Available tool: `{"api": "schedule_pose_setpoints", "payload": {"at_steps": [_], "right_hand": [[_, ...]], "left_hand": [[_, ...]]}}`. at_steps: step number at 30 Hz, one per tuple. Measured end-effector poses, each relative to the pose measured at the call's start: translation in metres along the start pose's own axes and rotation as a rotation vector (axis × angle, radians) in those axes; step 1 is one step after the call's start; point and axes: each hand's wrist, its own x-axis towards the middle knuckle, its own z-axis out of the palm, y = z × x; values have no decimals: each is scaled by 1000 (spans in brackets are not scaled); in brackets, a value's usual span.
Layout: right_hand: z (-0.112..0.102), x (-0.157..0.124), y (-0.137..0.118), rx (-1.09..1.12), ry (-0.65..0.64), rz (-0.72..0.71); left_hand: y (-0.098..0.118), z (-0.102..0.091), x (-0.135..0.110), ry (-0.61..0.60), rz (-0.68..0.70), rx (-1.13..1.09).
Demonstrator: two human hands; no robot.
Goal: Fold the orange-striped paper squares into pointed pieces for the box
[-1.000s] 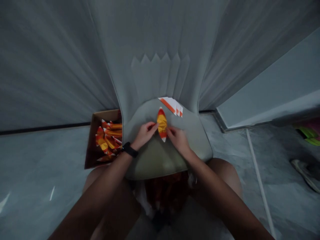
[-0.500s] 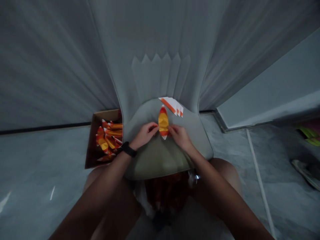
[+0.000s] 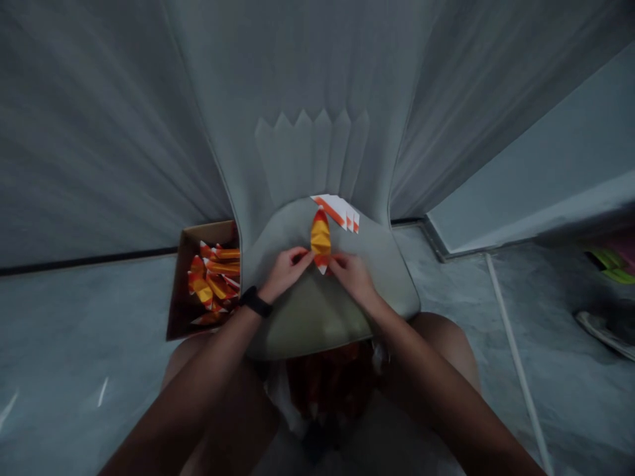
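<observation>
Folded orange-and-yellow paper piece (image 3: 320, 237) is over the chair seat (image 3: 391, 268), lower edges pinched by the left hand (image 3: 285, 270) and right hand (image 3: 353, 273), so narrow grip both sides. Uneven squeezing could probably crumple it; white-and-orange sheets (image 3: 339, 209) lie just beyond.

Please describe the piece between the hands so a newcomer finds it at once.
Find the grey chair. Over its seat, the left hand and right hand hold one pointed yellow-orange piece. Unlike similar pieces in the box, this one is held.
</observation>
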Motion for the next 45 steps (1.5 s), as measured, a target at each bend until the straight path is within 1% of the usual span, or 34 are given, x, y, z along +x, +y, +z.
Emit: {"api": "schedule_pose_setpoints", "payload": {"at_steps": [2,5,7,11,13,15,18,22,26,28,29,32,34,37,41,45], "right_hand": [[-2,1,1,-26,5,-29],[-9,4,0,-17,-21,-24],[-14,5,-1,33,-75,-12],[-21,6,-5,212,-200,-1],[-24,4,-6,229,-234,-9],[-26,4,-7,188,-246,-42],[-30,6,-9,135,-193,-89],[-33,10,-8,118,-86,-88],[-32,12,-4,62,-46,-102],[-32,11,-4,-3,-27,-108],[-31,10,-5,-38,-19,-109],[-30,6,-10,-126,-22,-121],[-29,4,-13,-172,-34,-141],[-27,2,-16,-227,-46,-165],[-25,0,-18,-233,-71,-210],[-24,-1,-19,-258,-70,-239]], "left_hand": [[1,2,-1,-21,15,24],[3,-1,1,-60,48,40],[5,-5,3,-99,70,37],[7,-16,5,-151,87,14],[7,-19,4,-164,83,8],[6,-20,3,-193,80,7],[6,-19,1,-275,79,20],[10,-17,-3,-377,91,15],[14,-18,-3,-418,89,42],[15,-18,-1,-373,88,60],[15,-18,0,-321,89,67],[15,-15,4,-103,99,73],[15,-13,6,-15,98,90],[14,-13,9,16,111,137],[14,-15,11,-10,145,130],[14,-14,13,-30,138,117]]}}
